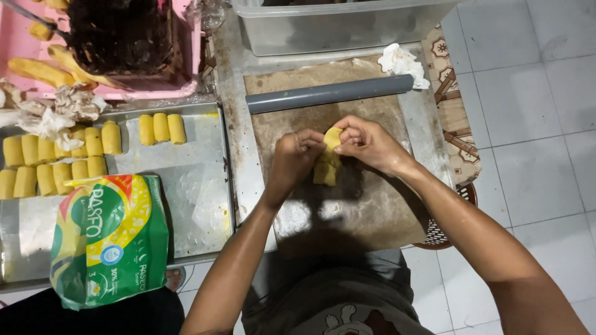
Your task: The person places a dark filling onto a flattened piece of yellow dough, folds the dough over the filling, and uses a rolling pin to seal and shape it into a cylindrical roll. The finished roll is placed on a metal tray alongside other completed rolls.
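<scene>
Both hands close on one yellow piece of dough (pixel 327 162), the grip pinching from either side: the left hand (pixel 297 158) has its fingers curled round the lower left edge, and the right hand (pixel 367 144) presses thumb and fingertips together on the upper end. The dough is held just above a brown, flour-dusted work board (pixel 366 211), which lies on the metal desk (pixel 239 124) directly in front of the person; held there, any crumbs would fall on the board, I would say.

A grey pipe (pixel 329 93), apparently serving as a rolling pin, lies across the far end of the board, out of the way but near. A crumpled white cloth (pixel 402 62) sits at its right end.

To the left a metal tray (pixel 186 167) carries rows of short yellow dough rolls (pixel 56 164), packed side by side at its far left with three more set a little apart. A green and yellow plastic packet (pixel 112 239) lies on the near part of the tray. Beyond it stands a pink container (pixel 25 43) with longer yellow pieces and a dark mass inside. A clear plastic tub (pixel 335 25) stands at the far edge of the desk.
</scene>
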